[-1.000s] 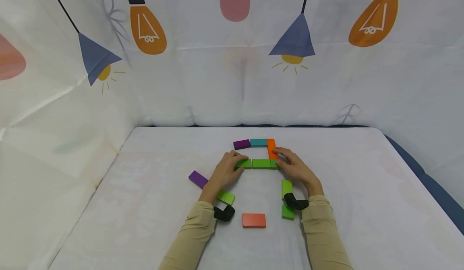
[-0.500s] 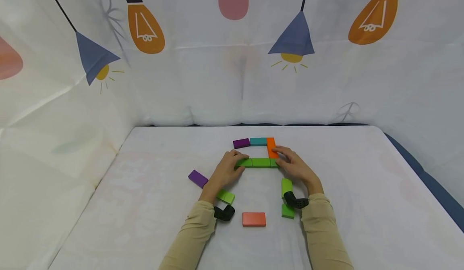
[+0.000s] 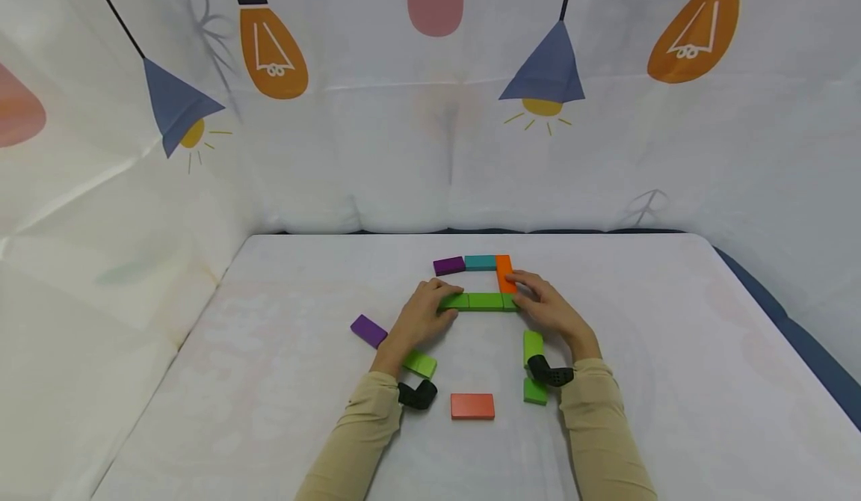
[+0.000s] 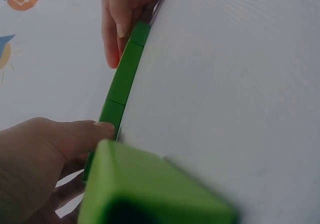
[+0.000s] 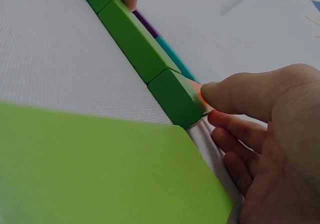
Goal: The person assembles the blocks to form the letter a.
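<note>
Three green blocks lie end to end in a row on the white table. My left hand (image 3: 420,318) pinches the left green block (image 3: 455,302), thumb on the near side and fingers behind it. In the left wrist view the left thumb (image 4: 100,130) presses its edge. The middle green block (image 3: 486,302) meets the short right green block (image 3: 509,302). My right hand (image 3: 554,314) is at that end, thumb (image 5: 225,94) against the short block, forefinger touching the orange block (image 3: 504,273). The orange block stands back from the row and reaches the teal block (image 3: 480,263).
A dark purple block (image 3: 449,266) adjoins the teal one. Under my left wrist are a purple block (image 3: 368,331) and a lime block (image 3: 420,364). By my right wrist lie another lime block (image 3: 533,344) and a green block (image 3: 535,391). A coral block (image 3: 472,406) lies between the forearms.
The thin gap between the left and middle green blocks has closed, the left block having been pushed right. The hands have hardly moved otherwise.
</note>
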`<state>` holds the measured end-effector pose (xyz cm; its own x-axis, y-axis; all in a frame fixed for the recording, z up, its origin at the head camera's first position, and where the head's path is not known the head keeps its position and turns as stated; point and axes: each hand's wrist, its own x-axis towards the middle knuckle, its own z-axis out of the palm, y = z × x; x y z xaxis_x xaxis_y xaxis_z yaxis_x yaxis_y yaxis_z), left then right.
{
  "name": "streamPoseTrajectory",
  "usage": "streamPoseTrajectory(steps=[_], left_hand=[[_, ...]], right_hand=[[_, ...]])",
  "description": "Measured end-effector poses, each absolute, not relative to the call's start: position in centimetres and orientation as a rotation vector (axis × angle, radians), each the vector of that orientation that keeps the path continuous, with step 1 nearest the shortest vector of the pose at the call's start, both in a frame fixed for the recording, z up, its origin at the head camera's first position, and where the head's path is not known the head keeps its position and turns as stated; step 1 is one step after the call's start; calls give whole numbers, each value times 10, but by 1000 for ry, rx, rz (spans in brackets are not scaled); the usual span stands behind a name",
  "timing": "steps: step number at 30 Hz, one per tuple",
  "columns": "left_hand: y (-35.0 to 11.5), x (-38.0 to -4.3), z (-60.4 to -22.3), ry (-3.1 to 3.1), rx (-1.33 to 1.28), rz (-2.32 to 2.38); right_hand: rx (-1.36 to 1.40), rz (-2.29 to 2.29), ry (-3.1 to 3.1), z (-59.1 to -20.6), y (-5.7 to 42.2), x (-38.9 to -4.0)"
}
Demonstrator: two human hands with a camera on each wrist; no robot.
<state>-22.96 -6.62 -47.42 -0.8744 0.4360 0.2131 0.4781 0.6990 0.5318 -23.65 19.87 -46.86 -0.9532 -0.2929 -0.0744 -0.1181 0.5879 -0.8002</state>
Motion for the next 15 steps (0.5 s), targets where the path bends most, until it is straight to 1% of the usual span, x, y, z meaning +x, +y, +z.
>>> streamPoseTrajectory(steps=[15], left_hand=[[-67, -229, -478, -2839, -729, -907]], right_hand=[[-379, -1254, 2644, -471, 198, -235]])
